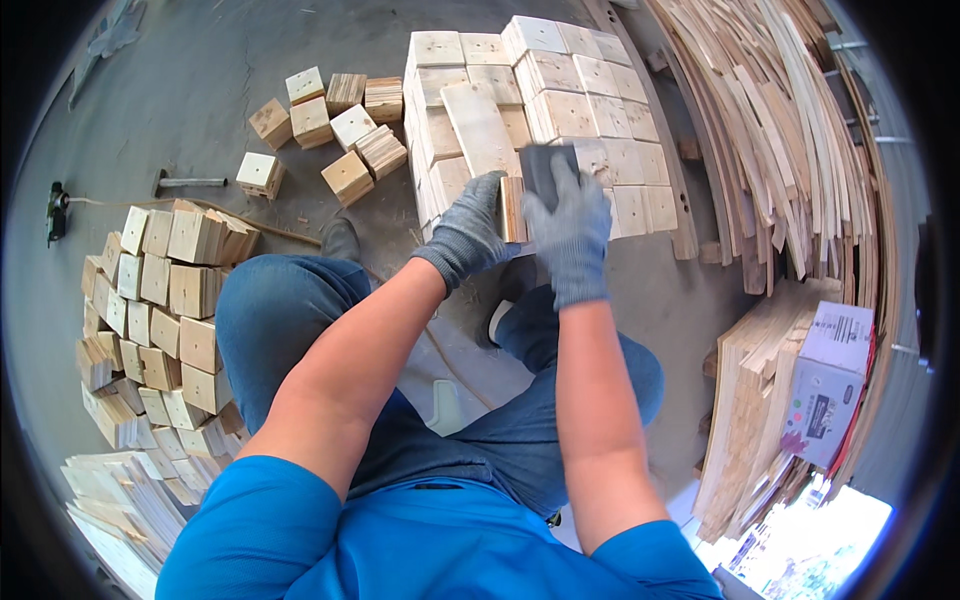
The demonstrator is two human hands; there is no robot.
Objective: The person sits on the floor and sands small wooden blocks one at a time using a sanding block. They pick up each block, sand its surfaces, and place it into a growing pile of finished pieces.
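Both of my hands wear grey knit gloves and meet in front of the block stack. My left hand (468,228) is closed around a small layered wooden block (513,208), whose striped edge faces me. My right hand (574,225) presses a dark, flat, square sheet (541,172) with its fingers, right beside that block; the sheet's kind does not show clearly. Just beyond my hands stands the large stack of pale wooden blocks (625,160). Across its top lies a thin pale board (478,130).
Loose blocks (347,178) lie left of the stack, near a hammer (190,182) and a hose (440,345). A heaped block pile (155,280) is by my left knee. Long wood strips (760,130), boards (750,370) and a cardboard box (828,380) line the right side.
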